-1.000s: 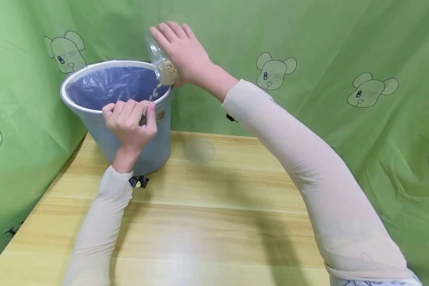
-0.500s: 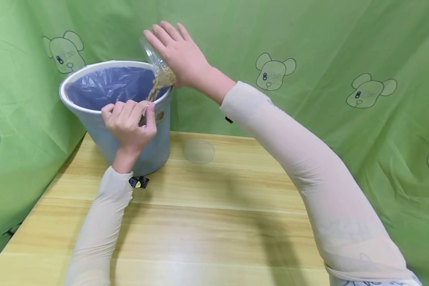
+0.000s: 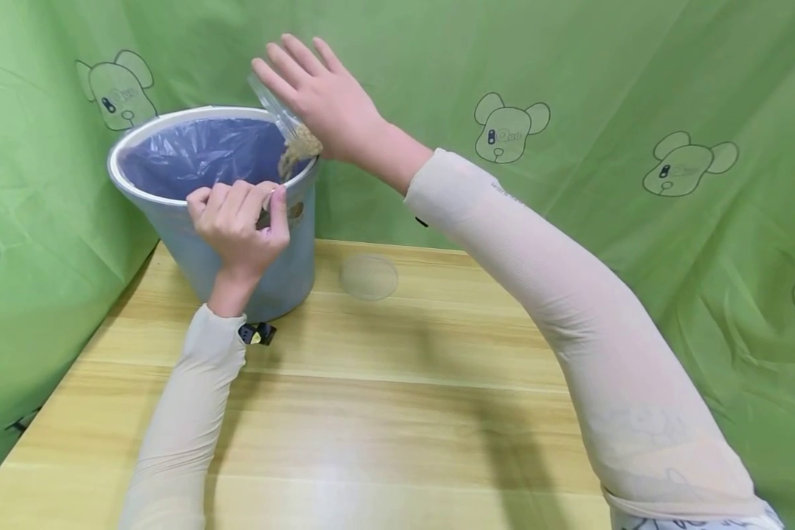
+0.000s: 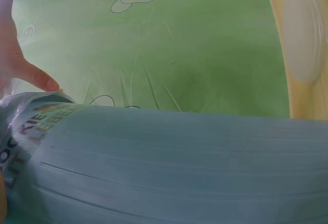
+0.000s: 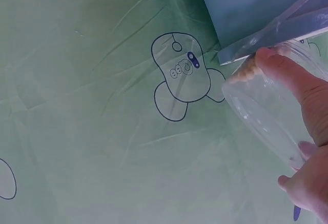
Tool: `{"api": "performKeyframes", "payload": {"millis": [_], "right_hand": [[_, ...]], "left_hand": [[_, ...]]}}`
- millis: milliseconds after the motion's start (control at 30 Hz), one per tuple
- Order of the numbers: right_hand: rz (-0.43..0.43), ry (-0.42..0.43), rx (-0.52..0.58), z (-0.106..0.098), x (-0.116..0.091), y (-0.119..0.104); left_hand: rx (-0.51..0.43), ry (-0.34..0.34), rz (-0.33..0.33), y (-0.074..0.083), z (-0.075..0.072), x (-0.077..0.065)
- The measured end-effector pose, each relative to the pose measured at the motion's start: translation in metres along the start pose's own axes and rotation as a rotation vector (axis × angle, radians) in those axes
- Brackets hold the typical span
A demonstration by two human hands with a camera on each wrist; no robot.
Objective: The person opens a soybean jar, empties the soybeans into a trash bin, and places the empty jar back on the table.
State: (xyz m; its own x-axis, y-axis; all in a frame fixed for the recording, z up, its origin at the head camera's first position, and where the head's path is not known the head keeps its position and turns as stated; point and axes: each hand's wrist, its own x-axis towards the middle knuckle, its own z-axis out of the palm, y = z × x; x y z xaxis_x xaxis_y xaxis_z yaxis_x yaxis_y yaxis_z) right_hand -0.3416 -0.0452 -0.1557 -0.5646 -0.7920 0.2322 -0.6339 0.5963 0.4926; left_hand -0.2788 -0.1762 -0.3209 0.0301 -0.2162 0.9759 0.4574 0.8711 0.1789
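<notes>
A blue-grey trash bin (image 3: 281,272) with a white rim and a translucent bag (image 3: 192,151) inside stands at the back left. My left hand (image 3: 238,224) grips the near side of its rim, fingers over the top and thumb outside. Above the right side of the rim, my right hand (image 3: 334,103) holds a clear plastic jar (image 5: 261,119) tilted with its mouth toward the bin. Small tan pieces (image 3: 299,146) spill from the jar's mouth down into the bin; their kind is too small to tell. The right thumb (image 5: 287,70) presses on the jar's side in the right wrist view.
A clear round lid (image 3: 369,277) lies flat on the wooden table (image 3: 384,412), right of the bin. Green cloth (image 3: 603,81) printed with bear faces hangs behind and on both sides, close to the bin.
The jar has tipped further and moved slightly left with my right hand. The tan pieces went from a thin trickle to a thicker flow. My left hand keeps its hold on the rim.
</notes>
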Motion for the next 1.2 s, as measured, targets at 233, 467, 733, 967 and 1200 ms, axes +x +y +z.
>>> {"api": "performKeyframes", "payload": {"millis": [233,467,733,967,1200], "right_hand": [[-0.029,0.011,-0.056,0.001,-0.002,-0.005],[-0.087,0.076,-0.136,0.003,-0.002,-0.012],[-0.185,0.110,-0.246,0.003,-0.001,-0.018],[-0.287,0.141,-0.332,0.006,-0.001,-0.021],[-0.364,0.161,-0.422,0.010,-0.001,-0.021]], "left_hand": [[-0.005,0.001,0.004,0.001,0.000,-0.001],[-0.003,-0.006,0.003,0.002,-0.001,0.000],[-0.018,0.009,-0.006,-0.001,-0.001,0.001],[-0.010,-0.016,-0.004,-0.002,-0.002,0.001],[-0.010,-0.028,0.002,-0.001,-0.002,0.000]]}}
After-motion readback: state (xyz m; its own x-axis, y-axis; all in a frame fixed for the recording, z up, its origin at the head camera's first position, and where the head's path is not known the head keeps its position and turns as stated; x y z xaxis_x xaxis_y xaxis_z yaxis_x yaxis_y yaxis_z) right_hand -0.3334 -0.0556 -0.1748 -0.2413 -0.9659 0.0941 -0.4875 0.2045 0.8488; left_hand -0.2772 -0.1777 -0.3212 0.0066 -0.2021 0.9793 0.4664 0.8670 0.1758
